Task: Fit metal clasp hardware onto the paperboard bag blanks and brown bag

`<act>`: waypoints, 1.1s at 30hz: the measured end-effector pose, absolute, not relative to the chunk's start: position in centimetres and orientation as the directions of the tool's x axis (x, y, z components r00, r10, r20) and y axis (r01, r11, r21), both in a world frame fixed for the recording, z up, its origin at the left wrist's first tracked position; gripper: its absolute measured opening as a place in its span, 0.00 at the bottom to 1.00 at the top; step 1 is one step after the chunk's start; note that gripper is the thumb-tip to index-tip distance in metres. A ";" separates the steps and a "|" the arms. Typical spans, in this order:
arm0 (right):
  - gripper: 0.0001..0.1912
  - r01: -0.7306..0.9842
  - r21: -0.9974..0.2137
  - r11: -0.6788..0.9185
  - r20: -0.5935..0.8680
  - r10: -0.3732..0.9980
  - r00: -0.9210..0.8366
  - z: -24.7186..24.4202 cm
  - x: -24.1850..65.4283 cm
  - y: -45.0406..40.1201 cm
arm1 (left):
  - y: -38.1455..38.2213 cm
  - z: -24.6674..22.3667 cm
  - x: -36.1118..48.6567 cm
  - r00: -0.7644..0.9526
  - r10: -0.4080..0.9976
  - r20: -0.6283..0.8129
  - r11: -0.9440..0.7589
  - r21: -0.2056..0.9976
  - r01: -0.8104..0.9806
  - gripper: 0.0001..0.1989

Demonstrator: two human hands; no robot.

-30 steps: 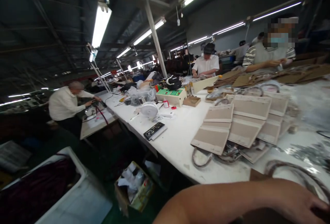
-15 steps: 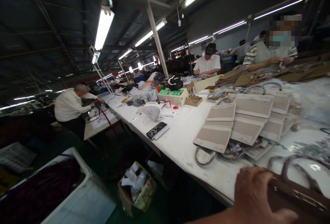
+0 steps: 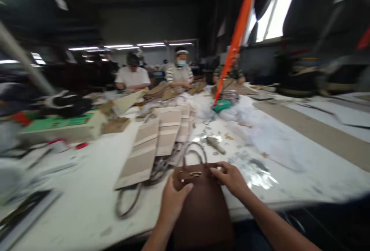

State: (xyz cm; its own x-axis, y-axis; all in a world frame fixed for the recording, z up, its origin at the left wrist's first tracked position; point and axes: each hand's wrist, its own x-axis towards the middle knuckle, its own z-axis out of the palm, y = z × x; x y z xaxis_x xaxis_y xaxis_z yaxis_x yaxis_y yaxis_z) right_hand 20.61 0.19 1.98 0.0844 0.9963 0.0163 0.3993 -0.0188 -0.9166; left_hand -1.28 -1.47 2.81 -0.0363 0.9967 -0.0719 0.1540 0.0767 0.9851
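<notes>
A brown handbag (image 3: 202,208) with two looped handles and a metal clasp is upright in front of me at the table's near edge. My left hand (image 3: 173,199) grips its upper left corner, thumb across the front. At the upper right corner my right hand (image 3: 229,176) is closed on the bag, thumb on the front face. Just beyond and to the left lie overlapping beige bag panels (image 3: 141,153) with handles attached. Scattered small metal pieces (image 3: 257,172) in shiny clear plastic lie to the right. The picture is blurred by motion.
A cream machine with a green top (image 3: 63,126) stands at the left, beside a small brown box (image 3: 115,125). Several people work across the white table (image 3: 78,189). An orange strip (image 3: 235,43) hangs down to a green object (image 3: 222,106). White plastic (image 3: 268,139) lies right.
My view has swung right, from the aisle to the table. The handbag, at the lower right edge before, is now central, with both my hands visible on it.
</notes>
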 end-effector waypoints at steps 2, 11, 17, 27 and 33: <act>0.19 0.389 -0.919 -0.061 0.009 0.984 0.176 1.5 24.9 -0.3 | 1.2 1.7 -1.5 0.036 0.979 -0.201 0.193 0.968 0.160 0.34; 0.19 0.643 -0.705 -0.300 0.164 0.813 0.559 0.1 40.2 0.0 | 1.9 0.0 -2.1 0.050 0.908 -0.415 0.415 0.910 0.014 0.35; 0.20 0.696 -0.546 -0.466 0.110 0.784 0.611 -1.0 46.8 1.6 | 1.8 0.8 -1.9 0.095 0.896 -0.434 0.440 0.897 -0.048 0.32; 0.18 0.708 -0.561 -0.429 0.108 0.810 0.577 -1.8 46.2 0.6 | 0.7 1.0 -1.5 0.113 0.932 -0.345 0.354 0.933 -0.069 0.26; 0.31 0.439 -0.881 -0.177 0.163 0.757 0.632 2.3 37.3 -3.7 | 0.7 0.9 -1.4 0.071 0.942 -0.328 0.328 0.945 0.005 0.22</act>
